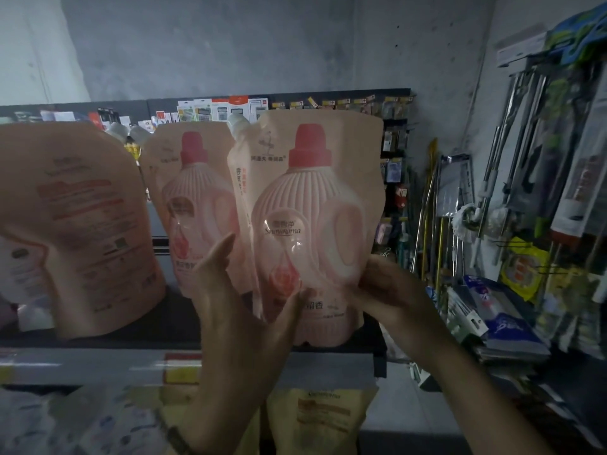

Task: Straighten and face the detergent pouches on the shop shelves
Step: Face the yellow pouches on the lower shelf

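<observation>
Low on the front pouch point(312, 208), the right hand point(387, 287) curls its fingers round the lower right edge, gripping it. The left hand point(236, 297) lays its fingers straight along the pouch's left side, thumb flat on its face; whether they pinch it is unclear. Upright and label-forward, the pouch sits at the right end of the shelf point(331, 366). Left of it stand a second pouch point(193, 205) and a blurred third pouch point(75, 224), back showing.

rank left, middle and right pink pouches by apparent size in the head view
1. right pouch and left pouch: look alike, left cut off by the frame, so unranked
2. middle pouch, partly hidden
</observation>
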